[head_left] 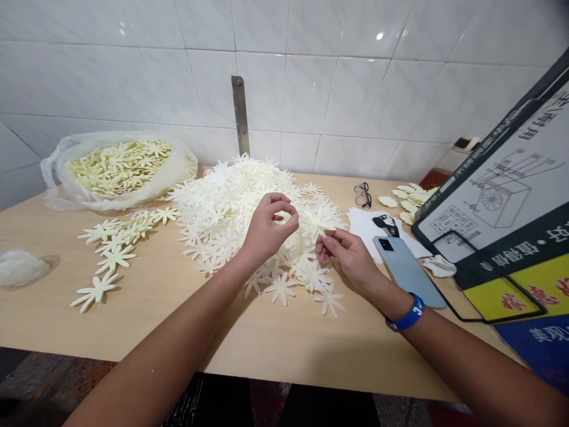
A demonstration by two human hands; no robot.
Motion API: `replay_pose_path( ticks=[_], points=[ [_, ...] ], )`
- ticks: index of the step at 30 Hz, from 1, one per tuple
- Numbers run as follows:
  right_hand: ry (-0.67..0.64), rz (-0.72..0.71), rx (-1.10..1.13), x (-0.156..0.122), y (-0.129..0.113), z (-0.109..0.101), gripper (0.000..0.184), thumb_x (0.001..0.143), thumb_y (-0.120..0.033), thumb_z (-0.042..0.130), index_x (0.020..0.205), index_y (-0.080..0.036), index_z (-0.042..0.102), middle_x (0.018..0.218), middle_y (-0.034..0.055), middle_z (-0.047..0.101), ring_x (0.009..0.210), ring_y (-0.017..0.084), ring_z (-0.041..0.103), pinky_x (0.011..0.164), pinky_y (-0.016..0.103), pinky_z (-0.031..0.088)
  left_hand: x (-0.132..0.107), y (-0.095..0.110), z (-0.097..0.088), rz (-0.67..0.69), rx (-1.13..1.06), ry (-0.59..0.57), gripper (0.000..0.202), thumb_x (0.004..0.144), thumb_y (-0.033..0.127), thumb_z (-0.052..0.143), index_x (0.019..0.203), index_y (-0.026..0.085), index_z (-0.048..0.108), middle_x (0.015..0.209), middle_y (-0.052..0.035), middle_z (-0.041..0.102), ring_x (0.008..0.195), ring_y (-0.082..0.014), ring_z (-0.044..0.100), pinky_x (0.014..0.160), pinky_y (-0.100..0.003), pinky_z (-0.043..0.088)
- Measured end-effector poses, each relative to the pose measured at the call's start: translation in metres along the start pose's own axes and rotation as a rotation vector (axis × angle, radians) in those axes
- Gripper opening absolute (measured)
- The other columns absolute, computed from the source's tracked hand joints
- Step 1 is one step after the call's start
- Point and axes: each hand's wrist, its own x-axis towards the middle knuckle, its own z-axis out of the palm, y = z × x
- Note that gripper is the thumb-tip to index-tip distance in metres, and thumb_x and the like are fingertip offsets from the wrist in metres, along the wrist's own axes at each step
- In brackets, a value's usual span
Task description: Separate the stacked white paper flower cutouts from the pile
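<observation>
Right hand [349, 255]: pinches a white flower [318, 224] by its edge
Left hand [271, 228]: curled in a ring; can't tell if it holds anything
White flower: at the pile's [222, 201] right side
Feel: likely light, bendy, easily torn
Best hold: probably the middle

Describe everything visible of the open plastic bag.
The bag is thin, whitish, translucent and crumpled, apparently plastic. It rests on the table at the left, near the wall, its mouth open, showing pale yellow flower shapes piled inside. The white flower heap lies to its right; contact there is unclear. Neither the left hand nor the right hand touches it.
</observation>
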Motion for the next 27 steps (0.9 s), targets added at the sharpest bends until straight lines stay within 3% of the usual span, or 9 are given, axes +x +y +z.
replay_pose_path(
  ticks=[10, 15, 18, 23, 27],
  points=[
    [0.01, -0.007, -0.004, 0.001, -0.002, 0.0, 0.032, 0.085, -0.049, 0.064, 0.077, -0.018, 0.062, 0.07, 0.0031, 0.062, 0.058, 0.013, 0.055, 0.055, 0.027, 0.044, 0.008, -0.008, -0.006, -0.074, -0.061, 0.132, 0.005, 0.073, 0.021, 0.062, 0.068, 0.018, 0.063, 0.105, -0.0063, 0.057, 0.096, -0.0178, 0.057, 0.066, -0.024, 0.051],
    [0.005, -0.017, -0.01, 0.001, -0.001, -0.003, 0.031, 0.087, -0.046, 0.062, 0.075, -0.018, 0.061, 0.071, 0.0031, 0.062, 0.059, 0.013, 0.056, 0.055, 0.027, 0.044, 0.015, -0.014, -0.014, -0.073, -0.04, 0.25, 0.006, 0.072, 0.021, 0.061, 0.068, 0.017, 0.063, 0.101, -0.0053, 0.059, 0.096, -0.0169, 0.058, 0.081, -0.029, 0.051],
    [-0.002, -0.014, -0.011, 0.001, 0.0, -0.004, 0.03, 0.088, -0.045, 0.061, 0.076, -0.018, 0.061, 0.073, 0.0033, 0.062, 0.06, 0.013, 0.056, 0.056, 0.028, 0.045, 0.017, -0.018, -0.016, -0.087, -0.084, 0.248, 0.006, 0.072, 0.021, 0.061, 0.067, 0.017, 0.062, 0.097, -0.0037, 0.061, 0.094, -0.0163, 0.059, 0.088, -0.031, 0.049],
    [0.042, -0.002, 0.006, 0.001, 0.0, -0.003, 0.028, 0.089, -0.043, 0.061, 0.075, -0.018, 0.061, 0.074, 0.0031, 0.061, 0.06, 0.013, 0.055, 0.056, 0.028, 0.045, 0.018, -0.02, -0.016, -0.259, -0.334, 0.25, 0.006, 0.074, 0.023, 0.058, 0.074, 0.017, 0.06, 0.094, -0.0039, 0.065, 0.086, -0.0149, 0.062, 0.079, -0.03, 0.053],
    [0.059, 0.018, 0.01, 0.001, 0.0, -0.002, 0.031, 0.088, -0.045, 0.062, 0.072, -0.017, 0.06, 0.071, 0.003, 0.06, 0.058, 0.013, 0.056, 0.055, 0.028, 0.046, 0.016, -0.02, -0.012, -0.321, -0.454, 0.185, 0.009, 0.076, 0.023, 0.054, 0.069, 0.017, 0.054, 0.078, -0.0018, 0.062, 0.075, -0.0118, 0.061, 0.073, -0.028, 0.054]
  ],
)
